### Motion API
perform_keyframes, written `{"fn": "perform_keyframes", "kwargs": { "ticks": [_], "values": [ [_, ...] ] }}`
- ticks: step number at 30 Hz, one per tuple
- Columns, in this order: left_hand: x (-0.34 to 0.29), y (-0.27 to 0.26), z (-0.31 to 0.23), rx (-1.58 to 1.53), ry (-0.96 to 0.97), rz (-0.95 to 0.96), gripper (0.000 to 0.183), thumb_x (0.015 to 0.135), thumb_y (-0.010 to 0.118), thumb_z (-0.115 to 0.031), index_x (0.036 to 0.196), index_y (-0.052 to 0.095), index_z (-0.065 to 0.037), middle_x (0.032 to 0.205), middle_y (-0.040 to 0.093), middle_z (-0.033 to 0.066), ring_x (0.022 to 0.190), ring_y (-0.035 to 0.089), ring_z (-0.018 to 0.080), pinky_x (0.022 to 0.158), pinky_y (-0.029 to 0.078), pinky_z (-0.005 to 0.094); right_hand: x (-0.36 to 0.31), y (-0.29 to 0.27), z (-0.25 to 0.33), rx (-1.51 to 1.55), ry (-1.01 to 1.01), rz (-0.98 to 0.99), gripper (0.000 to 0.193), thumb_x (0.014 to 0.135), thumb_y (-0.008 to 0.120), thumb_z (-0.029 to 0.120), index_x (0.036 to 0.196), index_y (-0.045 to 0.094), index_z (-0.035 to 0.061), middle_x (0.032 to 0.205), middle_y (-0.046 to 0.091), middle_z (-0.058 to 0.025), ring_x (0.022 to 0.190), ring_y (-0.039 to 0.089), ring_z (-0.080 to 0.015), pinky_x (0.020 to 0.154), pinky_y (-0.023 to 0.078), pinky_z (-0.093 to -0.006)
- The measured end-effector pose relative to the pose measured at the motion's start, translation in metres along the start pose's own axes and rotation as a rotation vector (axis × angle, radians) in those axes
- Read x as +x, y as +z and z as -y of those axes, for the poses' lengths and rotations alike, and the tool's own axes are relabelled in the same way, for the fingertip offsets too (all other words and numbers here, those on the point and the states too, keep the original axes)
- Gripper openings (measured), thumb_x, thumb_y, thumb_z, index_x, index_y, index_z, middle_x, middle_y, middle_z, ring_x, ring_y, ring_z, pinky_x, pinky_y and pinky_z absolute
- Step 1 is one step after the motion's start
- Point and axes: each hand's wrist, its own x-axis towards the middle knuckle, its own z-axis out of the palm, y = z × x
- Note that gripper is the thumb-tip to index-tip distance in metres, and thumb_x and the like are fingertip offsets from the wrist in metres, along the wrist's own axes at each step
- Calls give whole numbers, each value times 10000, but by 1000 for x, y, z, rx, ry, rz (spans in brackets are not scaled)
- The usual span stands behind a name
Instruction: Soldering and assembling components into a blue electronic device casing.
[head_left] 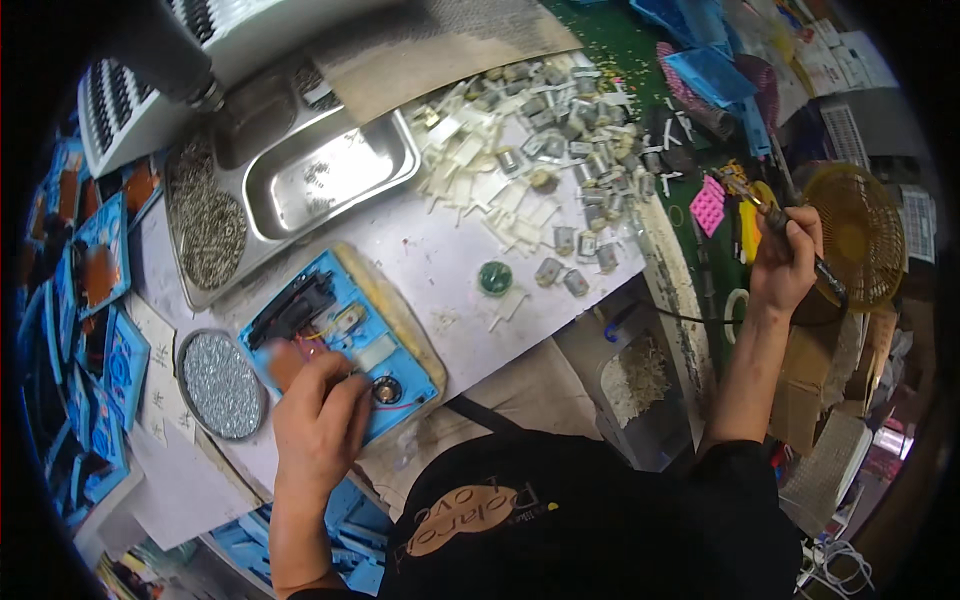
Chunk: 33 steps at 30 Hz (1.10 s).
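On the pad at the table's front left lies a blue plastic housing with its inside facing up. It holds a black part, a small motor, thin wires and a round speaker. My left hand is over its near left side, fingers curled and closed at a blurred orange-brown board. Out to the right, my right hand grips a soldering iron by its handle. The iron's metal end points up and left, beside a pink textured pad.
A steel tray of small metal parts stands behind the housing, a round dish of silvery pieces beside it. Many small motors with white plastic parts are heaped at back right. An electric screwdriver hangs upper left. A yellow basket is far right.
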Motion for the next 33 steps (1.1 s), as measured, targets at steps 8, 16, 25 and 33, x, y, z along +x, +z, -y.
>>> {"fn": "perform_keyframes", "kwargs": {
  "ticks": [8, 16, 25, 33],
  "values": [
    [-9, -2, 1, 14, -26, -35, 234, 746, 794, 8, 948, 687, -45, 1013, 628, 145, 814, 677, 302, 667, 558, 377, 55, 10, -48, -578, -220, -211, 103, 972, 673, 144, 1002, 694, 47, 936, 652, 6, 850, 578, -74, 751, 452, -214],
    [-27, -3, 11, -204, -82, -201, 369, 743, 750, 17, 1100, 694, -56, 1168, 629, 122, 868, 670, 247, 721, 548, 351, 30, -34, -79, -18, 393, -239, 519, 1025, 625, 269, 1451, 503, -1, 1256, 675, -184, 1140, 645, -201, 851, 540, -252],
    [-25, 3, 2, -102, -121, -131, 318, 720, 764, -25, 1030, 723, -78, 1135, 633, 97, 846, 676, 229, 701, 554, 346, -113, 242, -40, -355, 77, 762, 157, 867, 768, 77, 1007, 740, 14, 796, 662, -31, 671, 562, -89, 590, 440, -243],
    [-15, 5, 9, 1, -77, -298, 336, 700, 768, -54, 1033, 729, -85, 1140, 606, 82, 897, 623, 243, 765, 478, 376, -101, 319, -30, -688, -291, 1060, 225, 790, 782, 245, 781, 666, 53, 755, 670, -112, 709, 657, -332, 630, 525, -446]
  ]
}}
